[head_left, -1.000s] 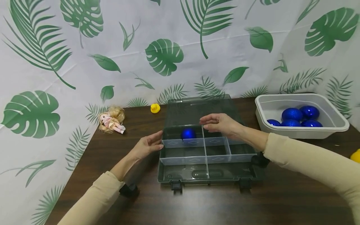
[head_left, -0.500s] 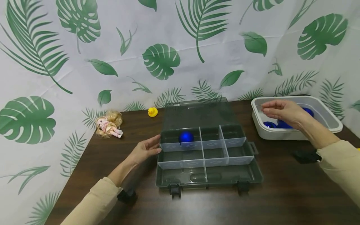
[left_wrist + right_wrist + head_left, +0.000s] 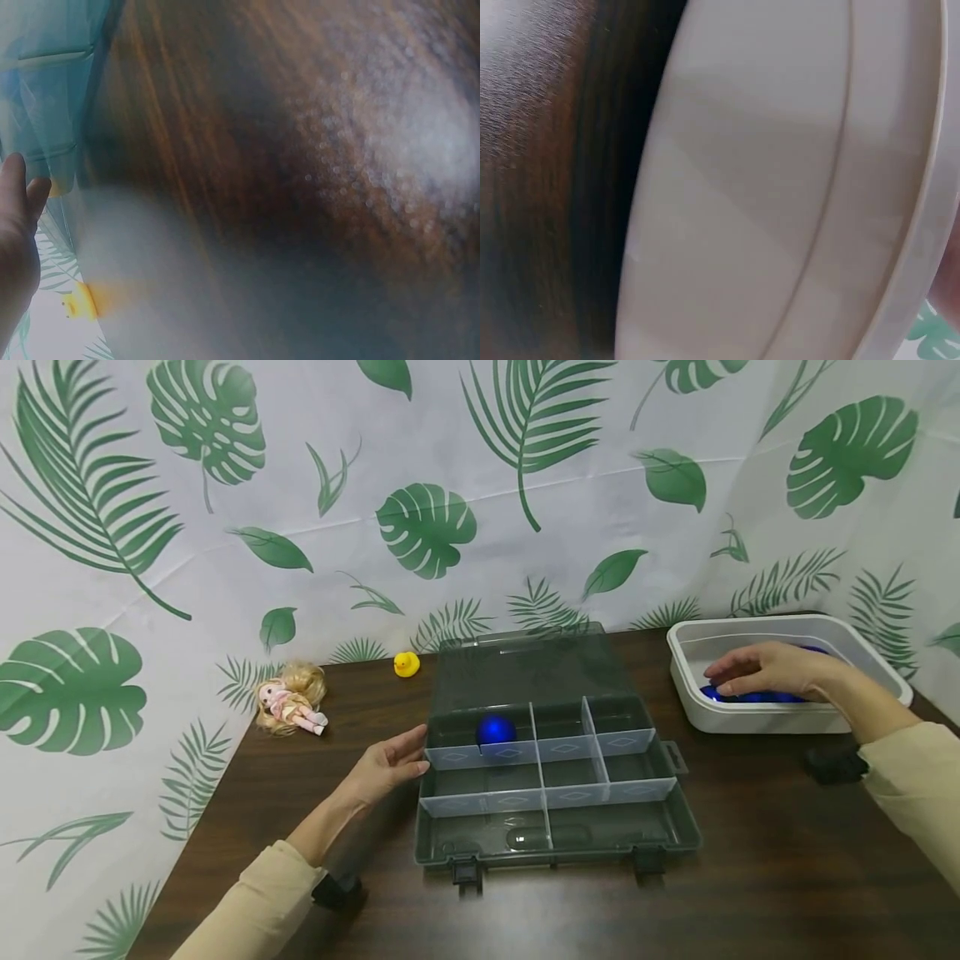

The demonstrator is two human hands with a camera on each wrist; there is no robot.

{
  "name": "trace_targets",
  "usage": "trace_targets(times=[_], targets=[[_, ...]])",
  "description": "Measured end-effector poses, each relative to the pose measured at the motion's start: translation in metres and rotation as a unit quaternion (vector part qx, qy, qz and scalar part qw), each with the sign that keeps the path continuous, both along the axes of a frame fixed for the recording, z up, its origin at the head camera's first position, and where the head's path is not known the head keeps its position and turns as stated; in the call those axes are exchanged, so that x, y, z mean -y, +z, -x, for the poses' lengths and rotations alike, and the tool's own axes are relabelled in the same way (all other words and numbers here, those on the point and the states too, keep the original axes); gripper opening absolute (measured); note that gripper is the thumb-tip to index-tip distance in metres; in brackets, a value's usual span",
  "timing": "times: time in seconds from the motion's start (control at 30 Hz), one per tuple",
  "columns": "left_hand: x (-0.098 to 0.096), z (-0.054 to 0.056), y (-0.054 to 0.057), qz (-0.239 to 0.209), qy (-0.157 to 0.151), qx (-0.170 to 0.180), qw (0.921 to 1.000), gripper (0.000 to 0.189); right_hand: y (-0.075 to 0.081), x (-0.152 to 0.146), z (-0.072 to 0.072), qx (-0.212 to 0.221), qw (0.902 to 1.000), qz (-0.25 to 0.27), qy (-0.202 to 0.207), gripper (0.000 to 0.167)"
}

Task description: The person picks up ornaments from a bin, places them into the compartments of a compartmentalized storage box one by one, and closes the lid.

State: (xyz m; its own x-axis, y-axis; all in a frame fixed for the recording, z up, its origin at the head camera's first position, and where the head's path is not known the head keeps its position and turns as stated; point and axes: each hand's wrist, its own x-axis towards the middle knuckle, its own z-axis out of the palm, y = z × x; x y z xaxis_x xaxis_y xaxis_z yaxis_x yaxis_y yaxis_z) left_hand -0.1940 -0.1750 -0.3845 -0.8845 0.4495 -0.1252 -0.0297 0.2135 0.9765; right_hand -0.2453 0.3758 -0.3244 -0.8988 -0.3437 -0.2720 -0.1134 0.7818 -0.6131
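Observation:
A dark see-through organizer box (image 3: 615, 831) lies with its lid (image 3: 525, 670) tipped back, its inside split by clear dividers. One matte blue ball (image 3: 496, 728) sits in its back left compartment. My left hand (image 3: 381, 770) rests at the box's left side, fingers extended; the left wrist view has this hand (image 3: 16, 225) at its edge beside the box (image 3: 45, 97). My right hand (image 3: 787, 670) reaches down into a white tub (image 3: 757, 722), fingers loosely bent and thumb apart, over shiny blue balls (image 3: 715, 693). The hand partly hides them. Mostly the tub's outer wall (image 3: 742, 165) fills the right wrist view.
A small doll (image 3: 292, 700) with blond hair lies on the dark wooden table (image 3: 570, 918) at the left. Behind the box's left side stands a yellow rubber duck (image 3: 407, 664). A leaf-printed cloth (image 3: 315, 585) hangs along the back.
My right hand has moved from above the box to the tub on the right and dropped into it. My left hand stays at the box's side, and the blue ball remains in its compartment.

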Motion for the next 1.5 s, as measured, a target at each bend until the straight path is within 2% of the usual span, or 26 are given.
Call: trace_targets(times=[0.23,0.47,0.57,0.7,0.87,1.1,1.2,1.33,1.5], targets=[[-0.001,0.000,-0.003,-0.005,0.006,-0.001,1.0000,0.064,0.002,-0.005,0.008,0.034,0.9987,0.005,0.039,0.047],[-0.004,-0.002,-0.008,-0.002,0.000,0.013,0.9999,0.064,-0.008,-0.004,0.009,0.071,0.9936,0.015,0.087,0.044],[-0.004,-0.001,-0.007,0.001,-0.001,0.011,0.9999,0.064,-0.009,-0.004,0.009,0.058,0.9935,0.005,0.097,0.043],[-0.004,0.001,-0.004,-0.002,-0.005,0.007,1.0000,0.064,-0.007,-0.006,0.005,0.033,0.9971,-0.008,0.067,0.046],[-0.002,0.001,-0.005,-0.004,-0.005,0.010,0.9999,0.064,-0.001,-0.009,0.000,0.006,0.9997,0.023,-0.002,0.050],[0.000,0.001,-0.003,-0.011,0.006,0.010,0.9999,0.063,0.018,0.000,-0.003,-0.042,0.9916,0.080,-0.093,0.058],[0.000,0.000,-0.003,-0.013,0.006,0.010,0.9998,0.063,0.028,0.018,-0.005,-0.042,0.9887,0.101,-0.102,0.062],[0.000,0.000,-0.002,-0.014,0.008,0.008,0.9998,0.063,0.037,0.055,-0.009,-0.044,0.9851,0.140,-0.090,0.059],[-0.001,0.000,-0.002,-0.014,0.011,0.012,0.9998,0.064,0.034,0.105,-0.014,-0.035,0.9804,0.186,-0.055,0.054]])
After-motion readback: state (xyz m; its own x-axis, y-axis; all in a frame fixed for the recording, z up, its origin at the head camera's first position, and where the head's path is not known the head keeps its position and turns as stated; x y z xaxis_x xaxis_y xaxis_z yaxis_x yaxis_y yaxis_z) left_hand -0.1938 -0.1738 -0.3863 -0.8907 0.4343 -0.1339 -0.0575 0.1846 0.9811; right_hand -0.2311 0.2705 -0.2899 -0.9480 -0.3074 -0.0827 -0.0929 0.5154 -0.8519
